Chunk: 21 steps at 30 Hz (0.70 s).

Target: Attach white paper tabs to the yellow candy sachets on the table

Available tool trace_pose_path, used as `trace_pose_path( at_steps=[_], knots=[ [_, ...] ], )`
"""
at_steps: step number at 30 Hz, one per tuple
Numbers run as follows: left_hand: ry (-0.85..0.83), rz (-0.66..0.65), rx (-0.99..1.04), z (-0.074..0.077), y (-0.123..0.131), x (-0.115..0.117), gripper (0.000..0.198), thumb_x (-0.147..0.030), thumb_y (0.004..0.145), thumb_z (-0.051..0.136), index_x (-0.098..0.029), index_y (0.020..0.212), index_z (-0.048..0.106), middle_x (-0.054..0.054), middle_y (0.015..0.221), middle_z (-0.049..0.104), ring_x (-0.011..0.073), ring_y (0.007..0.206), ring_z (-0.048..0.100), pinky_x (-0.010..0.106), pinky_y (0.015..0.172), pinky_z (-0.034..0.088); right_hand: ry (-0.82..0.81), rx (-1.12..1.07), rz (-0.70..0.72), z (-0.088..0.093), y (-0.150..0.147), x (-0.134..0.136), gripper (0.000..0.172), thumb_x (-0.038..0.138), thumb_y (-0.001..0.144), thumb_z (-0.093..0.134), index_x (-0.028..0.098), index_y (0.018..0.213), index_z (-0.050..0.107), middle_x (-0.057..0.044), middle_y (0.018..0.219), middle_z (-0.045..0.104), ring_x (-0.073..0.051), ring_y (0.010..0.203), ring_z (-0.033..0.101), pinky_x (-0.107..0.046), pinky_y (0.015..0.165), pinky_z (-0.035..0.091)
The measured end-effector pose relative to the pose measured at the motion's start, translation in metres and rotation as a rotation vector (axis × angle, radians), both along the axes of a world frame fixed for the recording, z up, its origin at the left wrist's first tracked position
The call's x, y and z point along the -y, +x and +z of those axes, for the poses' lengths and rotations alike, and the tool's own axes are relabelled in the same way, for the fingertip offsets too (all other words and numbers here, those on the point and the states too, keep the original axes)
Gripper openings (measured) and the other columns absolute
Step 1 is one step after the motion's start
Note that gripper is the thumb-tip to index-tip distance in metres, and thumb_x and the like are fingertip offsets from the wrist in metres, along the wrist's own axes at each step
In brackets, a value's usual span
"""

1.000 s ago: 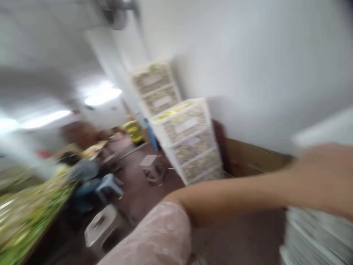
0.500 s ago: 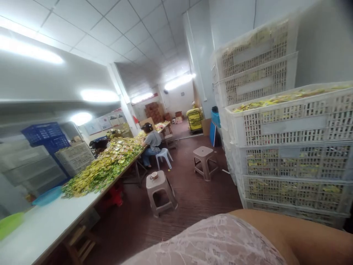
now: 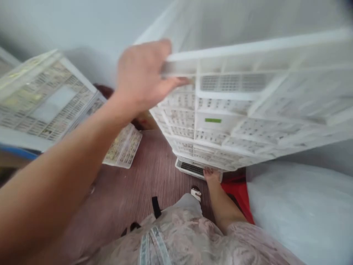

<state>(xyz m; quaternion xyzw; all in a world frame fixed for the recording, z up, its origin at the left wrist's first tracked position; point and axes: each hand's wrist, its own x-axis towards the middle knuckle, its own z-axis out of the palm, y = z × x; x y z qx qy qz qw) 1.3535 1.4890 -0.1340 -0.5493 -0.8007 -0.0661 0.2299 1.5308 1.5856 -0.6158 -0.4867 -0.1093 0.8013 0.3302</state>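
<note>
Left hand (image 3: 143, 73) grips the top crate (image 3: 248, 51) by its rim at ten o'clock. The crate seems tilted, perhaps half lifted, not clear of the stack (image 3: 209, 138). Right hand unseen.

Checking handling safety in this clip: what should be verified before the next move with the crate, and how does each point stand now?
1. Left hand grip on the top crate: ok, fingers are curled over its rim at the corner.
2. Second hand on the crate: not ok, the right hand is not in view.
3. Top crate's load: cannot tell, the picture is blurred.
4. Foot away from the stack: not ok, the toes are right at its base.
5. Gap to the filled crates on the left: ok, they stand apart from the stack.
</note>
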Motion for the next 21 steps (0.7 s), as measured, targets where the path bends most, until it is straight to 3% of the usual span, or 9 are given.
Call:
trace_pose_path(
  at_steps=[2, 6, 13, 21],
  knots=[
    [-0.010, 0.046, -0.039, 0.001, -0.005, 0.005, 0.081, -0.066, 0.078, 0.026, 0.003, 0.105, 0.057, 0.010, 0.093, 0.062, 0.0321, 0.097, 0.057, 0.046, 0.077, 0.037, -0.081, 0.014, -0.075, -0.014, 0.000, 0.002, 0.026, 0.036, 0.092, 0.049, 0.013, 0.102, 0.057, -0.003, 0.090, 0.061, -0.013, 0.074, 0.060, -0.029, 0.065, 0.052],
    [0.003, 0.095, -0.036, 0.005, 0.002, 0.011, 0.082, -0.066, 0.075, 0.028, 0.002, 0.111, 0.055, 0.009, 0.094, 0.061, 0.0353, 0.099, 0.055, 0.048, 0.076, 0.033, -0.182, -0.016, -0.126, -0.026, -0.029, 0.015, 0.024, 0.035, 0.093, 0.046, 0.014, 0.089, 0.055, 0.000, 0.076, 0.058, -0.011, 0.067, 0.059, -0.026, 0.060, 0.051],
    [0.024, 0.062, -0.013, 0.001, -0.003, 0.005, 0.086, -0.075, 0.068, 0.038, 0.000, 0.107, 0.058, 0.009, 0.088, 0.061, 0.0334, 0.092, 0.057, 0.047, 0.075, 0.035, -0.206, -0.085, -0.115, -0.016, -0.054, 0.014, 0.003, 0.021, 0.079, 0.043, 0.020, 0.079, 0.046, 0.001, 0.075, 0.058, -0.013, 0.068, 0.060, -0.031, 0.061, 0.053],
    [-0.046, -0.035, -0.075, 0.006, -0.008, 0.005, 0.086, -0.065, 0.071, 0.019, 0.004, 0.109, 0.055, 0.010, 0.103, 0.056, 0.0390, 0.107, 0.050, 0.049, 0.077, 0.027, -0.210, -0.065, -0.037, -0.014, -0.074, 0.010, 0.010, 0.021, 0.067, 0.041, 0.022, 0.077, 0.042, 0.001, 0.069, 0.055, -0.013, 0.058, 0.056, -0.025, 0.047, 0.048]
  ],
)
